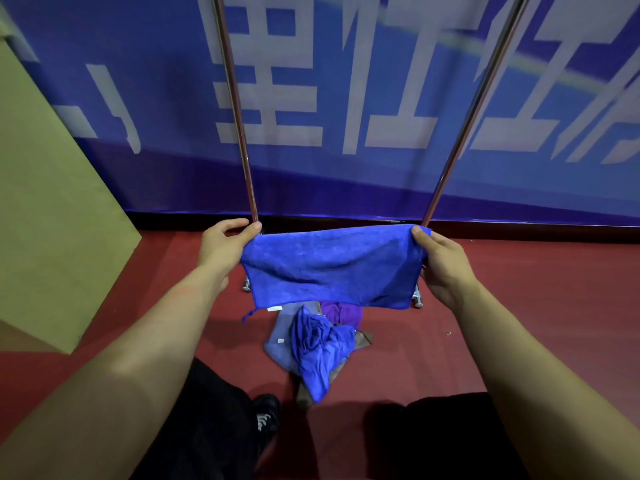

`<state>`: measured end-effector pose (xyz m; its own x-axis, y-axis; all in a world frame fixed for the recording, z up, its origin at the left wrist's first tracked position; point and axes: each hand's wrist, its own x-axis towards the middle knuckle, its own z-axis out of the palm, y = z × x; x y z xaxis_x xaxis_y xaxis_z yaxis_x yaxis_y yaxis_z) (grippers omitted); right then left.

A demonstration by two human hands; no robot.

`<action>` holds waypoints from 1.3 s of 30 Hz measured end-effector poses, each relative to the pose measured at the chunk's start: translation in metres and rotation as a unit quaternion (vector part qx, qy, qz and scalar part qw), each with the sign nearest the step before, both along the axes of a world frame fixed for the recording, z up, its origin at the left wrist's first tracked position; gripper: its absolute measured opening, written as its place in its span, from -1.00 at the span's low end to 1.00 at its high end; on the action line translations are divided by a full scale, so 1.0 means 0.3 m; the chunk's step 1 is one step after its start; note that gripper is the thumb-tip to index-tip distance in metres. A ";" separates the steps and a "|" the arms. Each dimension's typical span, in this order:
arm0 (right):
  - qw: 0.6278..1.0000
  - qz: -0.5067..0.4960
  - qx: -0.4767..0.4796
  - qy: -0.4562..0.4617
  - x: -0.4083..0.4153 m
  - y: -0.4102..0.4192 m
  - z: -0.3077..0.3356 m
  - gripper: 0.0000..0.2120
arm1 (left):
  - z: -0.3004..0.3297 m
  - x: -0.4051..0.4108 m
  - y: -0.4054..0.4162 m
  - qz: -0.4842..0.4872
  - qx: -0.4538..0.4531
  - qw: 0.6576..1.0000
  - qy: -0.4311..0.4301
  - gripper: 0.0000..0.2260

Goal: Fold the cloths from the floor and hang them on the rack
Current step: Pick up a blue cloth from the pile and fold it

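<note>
Blue cloth (332, 266): stretched in the air before the rack (239, 109), above the floor pile (317, 348)
Left hand (225, 245): pinches its left corner
Right hand (441, 263): pinches its right corner

Both bare arms reach out forward, a little apart. The left hand (221, 247) pinches the top left corner of the blue cloth (332, 268) with thumb and fingers. The right hand (441, 265) pinches the top right corner, thumb on top, fingers curled behind.
</note>
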<state>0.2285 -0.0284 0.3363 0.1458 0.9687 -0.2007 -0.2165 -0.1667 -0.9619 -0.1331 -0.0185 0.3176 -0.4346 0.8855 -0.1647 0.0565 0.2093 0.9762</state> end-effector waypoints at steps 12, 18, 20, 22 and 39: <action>0.986 -0.126 0.011 -0.109 0.038 0.010 -0.031 -0.68 | 0.061 0.048 -0.022 -0.034 0.064 0.993 -0.090 -0.81; 0.989 -0.138 0.038 -0.047 0.033 0.017 -0.017 -0.77 | 0.084 0.055 -0.040 -0.011 0.134 0.988 -0.072 -0.86; 0.990 -0.124 0.060 -0.024 0.032 0.015 -0.014 -0.54 | 0.086 0.055 -0.041 -0.016 0.145 0.986 -0.085 -0.88; 0.991 -0.101 0.079 -0.025 0.028 0.008 -0.002 -0.38 | 0.089 0.054 -0.041 -0.020 0.154 0.982 -0.104 -0.89; 0.996 -0.016 0.057 -0.069 0.010 -0.006 -0.010 -0.80 | 0.093 0.072 -0.051 -0.106 0.130 0.978 -0.122 -0.57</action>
<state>0.2316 -0.0300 0.3331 0.1950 0.9786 -0.0664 -0.0853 -0.0505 -0.9951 -0.1114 -0.0338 0.3453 -0.2122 0.9772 0.0020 -0.1705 -0.0391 0.9846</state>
